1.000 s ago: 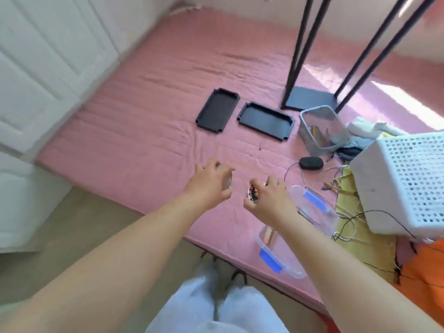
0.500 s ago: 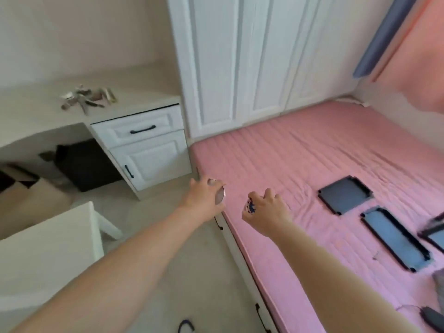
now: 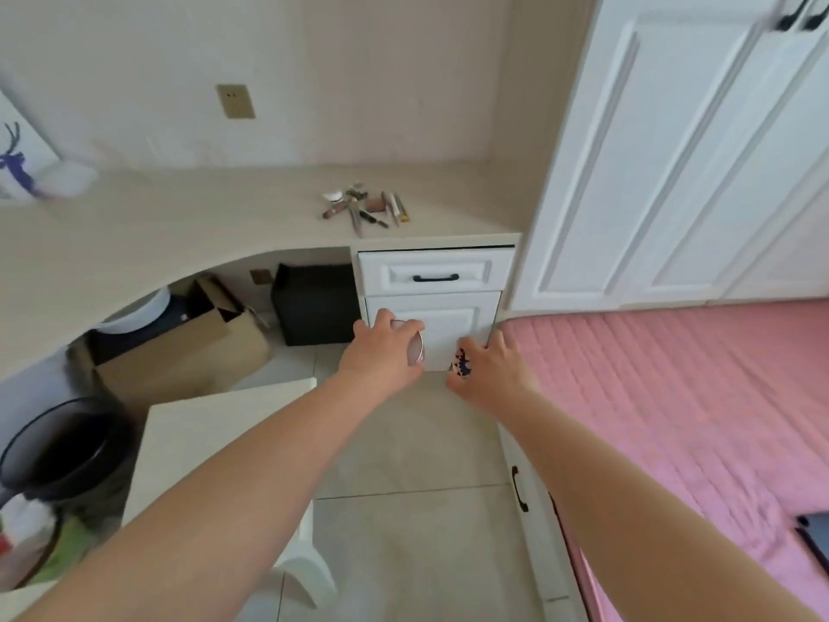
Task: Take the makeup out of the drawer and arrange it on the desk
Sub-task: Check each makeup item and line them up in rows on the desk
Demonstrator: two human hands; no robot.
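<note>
The left hand (image 3: 381, 352) curls round a round, flat silvery-pink compact (image 3: 415, 350); the right hand (image 3: 491, 372) grips a small dark-speckled item (image 3: 460, 365). Both hover near the closed white drawer (image 3: 435, 273). Far on the beige worktop (image 3: 179, 217) lies a cluster of slim makeup sticks (image 3: 365, 206).

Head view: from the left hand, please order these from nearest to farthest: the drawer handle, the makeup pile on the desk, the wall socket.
Measured from the left hand:
1. Drawer handle, black, on the top drawer just above the hand.
2. Makeup pile, on the desk top above the drawers.
3. Wall socket, high on the wall, up and left.
</note>
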